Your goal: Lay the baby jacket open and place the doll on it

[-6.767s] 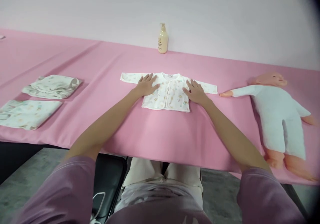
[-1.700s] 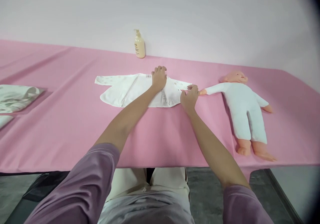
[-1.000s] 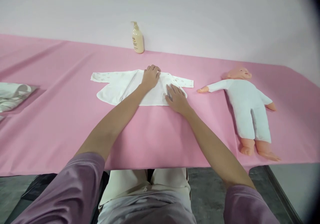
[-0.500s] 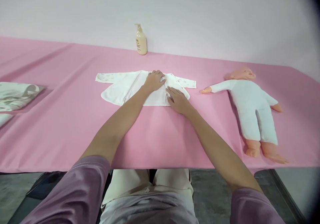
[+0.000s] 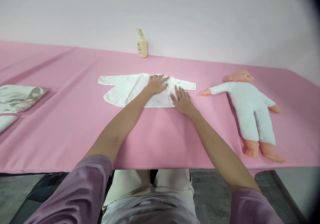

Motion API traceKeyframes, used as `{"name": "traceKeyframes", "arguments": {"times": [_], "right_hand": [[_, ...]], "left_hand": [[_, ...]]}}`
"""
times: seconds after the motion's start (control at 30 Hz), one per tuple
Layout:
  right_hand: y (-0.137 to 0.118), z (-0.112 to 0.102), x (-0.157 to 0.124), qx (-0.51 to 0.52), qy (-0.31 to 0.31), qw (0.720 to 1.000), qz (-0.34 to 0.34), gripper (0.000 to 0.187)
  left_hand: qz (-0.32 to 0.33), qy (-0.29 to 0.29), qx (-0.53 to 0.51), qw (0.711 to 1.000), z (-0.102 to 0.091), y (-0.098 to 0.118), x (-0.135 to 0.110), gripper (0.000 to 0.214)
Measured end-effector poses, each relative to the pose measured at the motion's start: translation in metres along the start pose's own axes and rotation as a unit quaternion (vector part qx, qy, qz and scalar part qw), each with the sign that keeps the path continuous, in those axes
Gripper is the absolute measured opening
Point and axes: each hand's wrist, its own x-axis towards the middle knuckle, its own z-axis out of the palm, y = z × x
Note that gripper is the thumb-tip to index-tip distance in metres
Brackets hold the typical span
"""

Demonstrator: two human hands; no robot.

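A white baby shirt (image 5: 136, 87) with patterned sleeves lies spread out flat on the pink-covered table (image 5: 160, 137), sleeves stretched to both sides. My left hand (image 5: 157, 84) rests open on its upper middle, near the neckline, fingers spread. On the shirt's right front part lies my right hand (image 5: 183, 101), also open, palm down with the fingers apart. The cloth directly under both palms is hidden.
To the right, a baby doll (image 5: 246, 104) with a white cloth body lies on its back. A pump bottle (image 5: 142, 47) stands at the back against the wall. Folded patterned cloth (image 5: 20, 99) and a white cloth piece (image 5: 6, 121) lie at the far left.
My right hand has slid slightly to the right across the shirt and its fingers have spread. My left hand stays near the neckline, its fingers a little wider apart. The view has shifted slightly.
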Motion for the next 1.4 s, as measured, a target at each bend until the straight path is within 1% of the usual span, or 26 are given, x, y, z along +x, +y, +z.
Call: {"name": "traceKeyframes", "arguments": {"times": [0.07, 0.2, 0.3, 0.37, 0.43, 0.5, 0.53, 0.57, 0.63, 0.7, 0.77, 0.8, 0.87, 0.93, 1.0, 1.13, 1.23, 1.3, 1.4], "right_hand": [[0.0, 0.001, -0.002, -0.017, 0.004, 0.999, 0.027, 0.084], [-0.004, 0.0, -0.009, -0.061, -0.004, 0.997, 0.055, 0.089], [-0.008, -0.002, -0.012, -0.07, -0.013, 0.995, 0.069, 0.092], [-0.009, -0.003, -0.013, -0.069, -0.013, 0.995, 0.071, 0.093], [-0.008, -0.002, -0.013, -0.066, -0.011, 0.995, 0.069, 0.093], [-0.006, 0.001, -0.012, -0.063, -0.004, 0.996, 0.065, 0.093], [-0.005, 0.002, -0.012, -0.062, -0.001, 0.996, 0.062, 0.093], [-0.003, 0.004, -0.011, -0.06, 0.001, 0.996, 0.06, 0.093], [-0.001, 0.007, -0.01, -0.055, 0.005, 0.997, 0.056, 0.094], [0.0, 0.008, -0.009, -0.049, 0.006, 0.997, 0.055, 0.095], [0.001, 0.008, -0.008, -0.043, 0.004, 0.998, 0.055, 0.095], [0.0, 0.007, -0.008, -0.042, 0.0, 0.998, 0.056, 0.095], [-0.002, 0.004, -0.008, -0.046, -0.009, 0.997, 0.062, 0.094], [-0.006, 0.002, -0.01, -0.054, -0.016, 0.996, 0.07, 0.093], [-0.009, -0.001, -0.012, -0.062, -0.018, 0.995, 0.074, 0.091], [-0.012, -0.001, -0.014, -0.066, -0.02, 0.995, 0.078, 0.09], [-0.01, 0.001, -0.014, -0.069, -0.018, 0.995, 0.076, 0.092], [-0.008, 0.003, -0.013, -0.066, -0.016, 0.995, 0.072, 0.092], [-0.008, 0.002, -0.013, -0.063, -0.017, 0.995, 0.072, 0.091]], "left_hand": [[-0.007, -0.008, 0.008, 1.0, -0.001, 0.004, 0.0, 0.071], [-0.025, -0.013, 0.011, 1.0, -0.001, 0.014, 0.001, 0.07], [-0.029, -0.007, 0.005, 1.0, 0.001, 0.02, -0.001, 0.071], [-0.029, 0.001, 0.004, 1.0, 0.002, 0.021, -0.003, 0.071], [-0.022, -0.007, -0.009, 1.0, 0.001, 0.015, -0.004, 0.075], [-0.015, -0.016, -0.03, 0.999, -0.004, 0.0, -0.006, 0.079], [-0.018, -0.01, -0.038, 0.999, -0.009, -0.012, -0.007, 0.079], [-0.029, 0.009, -0.041, 0.999, -0.014, -0.026, -0.008, 0.079], [-0.074, 0.058, -0.035, 0.995, -0.027, -0.06, -0.014, 0.073], [-0.149, 0.088, -0.026, 0.985, -0.042, -0.095, -0.023, 0.064], [-0.212, 0.097, -0.018, 0.972, -0.057, -0.126, -0.034, 0.054], [-0.231, 0.095, -0.014, 0.968, -0.063, -0.139, -0.04, 0.05], [-0.243, 0.086, -0.014, 0.966, -0.072, -0.156, -0.05, 0.043], [-0.241, 0.075, -0.023, 0.967, -0.076, -0.164, -0.056, 0.039], [-0.251, 0.066, -0.034, 0.965, -0.078, -0.165, -0.057, 0.039], [-0.287, 0.021, -0.042, 0.957, -0.082, -0.164, -0.047, 0.04], [-0.294, -0.003, -0.055, 0.954, -0.085, -0.166, -0.038, 0.039], [-0.299, 0.002, -0.064, 0.952, -0.085, -0.168, -0.035, 0.034], [-0.29, 0.051, -0.069, 0.953, -0.083, -0.172, -0.038, 0.028]]}}
